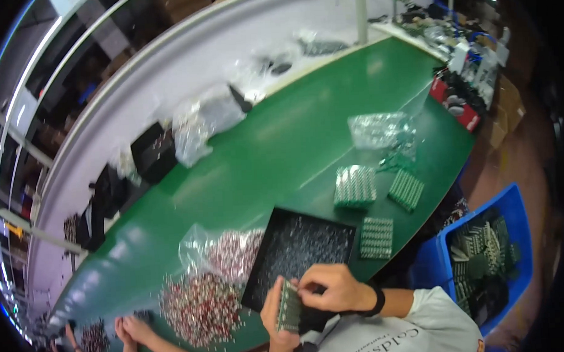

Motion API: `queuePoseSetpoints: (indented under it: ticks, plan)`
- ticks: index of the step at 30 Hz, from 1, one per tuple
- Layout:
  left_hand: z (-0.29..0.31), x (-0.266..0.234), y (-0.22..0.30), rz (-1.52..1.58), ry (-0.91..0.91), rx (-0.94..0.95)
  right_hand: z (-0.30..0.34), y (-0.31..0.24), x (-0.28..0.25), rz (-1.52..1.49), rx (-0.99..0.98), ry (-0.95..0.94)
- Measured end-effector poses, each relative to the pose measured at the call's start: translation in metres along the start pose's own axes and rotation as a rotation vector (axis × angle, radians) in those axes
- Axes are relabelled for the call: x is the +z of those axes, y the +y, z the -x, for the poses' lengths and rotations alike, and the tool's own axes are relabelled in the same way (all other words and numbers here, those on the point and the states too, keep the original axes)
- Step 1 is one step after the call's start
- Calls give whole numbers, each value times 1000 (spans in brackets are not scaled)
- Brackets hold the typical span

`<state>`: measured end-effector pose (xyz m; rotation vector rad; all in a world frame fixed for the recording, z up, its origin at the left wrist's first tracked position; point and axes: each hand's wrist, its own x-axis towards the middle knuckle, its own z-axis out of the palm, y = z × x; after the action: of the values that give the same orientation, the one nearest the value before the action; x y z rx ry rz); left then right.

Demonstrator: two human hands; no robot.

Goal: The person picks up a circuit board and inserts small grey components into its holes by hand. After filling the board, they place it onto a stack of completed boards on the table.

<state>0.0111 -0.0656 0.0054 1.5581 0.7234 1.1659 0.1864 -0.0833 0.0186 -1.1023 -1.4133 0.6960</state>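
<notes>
Left hand (278, 314) gripping one green rectangular circuit-board panel (289, 311) at six o'clock! Right hand (330, 288) curled closed against its edge; three green board stacks (355, 186) toward two o'clock; dark lettering on the white cloth shirt (448, 316)!

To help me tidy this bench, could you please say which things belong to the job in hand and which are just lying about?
Likely in the job:
Circuit board in the left hand
Black tray of small pieces beside the right hand
Boards on the green table

Apparently lying about:
Clear bag beyond those boards
Bags along the table's far edge
</notes>
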Motion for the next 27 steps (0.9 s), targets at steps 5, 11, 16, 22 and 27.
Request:
queuePoseSetpoints:
  ticks: [5,11,16,22,27]
  plan:
    - [-5,-1,1,216,132,-105,-5,-2,-9,35,87,-37]
    - [-5,-1,6,84,86,-117,-4,3,8,54,-6,-23]
    - [0,-2,8,238,76,-190,-3,0,6,31,49,-44]
    - [2,-3,8,274,81,-244,-1,3,6,11,52,-45]
    - [1,-1,7,338,147,-251,-1,7,-4,35,65,11]
